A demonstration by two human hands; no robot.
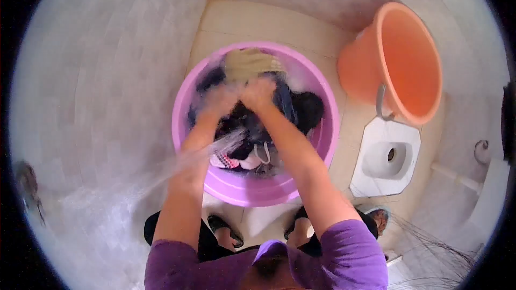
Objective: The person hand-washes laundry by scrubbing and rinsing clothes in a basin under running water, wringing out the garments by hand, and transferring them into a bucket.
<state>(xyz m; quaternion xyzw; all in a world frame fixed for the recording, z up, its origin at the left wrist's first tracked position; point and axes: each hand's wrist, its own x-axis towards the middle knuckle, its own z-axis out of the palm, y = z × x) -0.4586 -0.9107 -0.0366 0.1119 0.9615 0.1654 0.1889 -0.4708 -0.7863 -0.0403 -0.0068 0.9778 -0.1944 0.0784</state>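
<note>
A round pink-purple tub [258,196] stands on the floor in front of me, holding wet clothes. My left hand [220,99] is over dark cloth in the tub; motion blur hides its fingers. Close beside it, my right hand [258,94] is closed, with its fingers curled on a wet garment whose shape I cannot make out. Just beyond both hands lies a khaki garment [250,63]. Dark clothes [307,110] fill much of the tub. Nearer me are a pink-and-white patterned piece [223,160] and a white strap [263,154].
A spray of water [188,158] crosses from the left over my left forearm into the tub. An orange bucket [355,70] with a grey handle leans at the right. Below it, a white squat toilet [376,169] is set in the floor. Pale walls stand close around.
</note>
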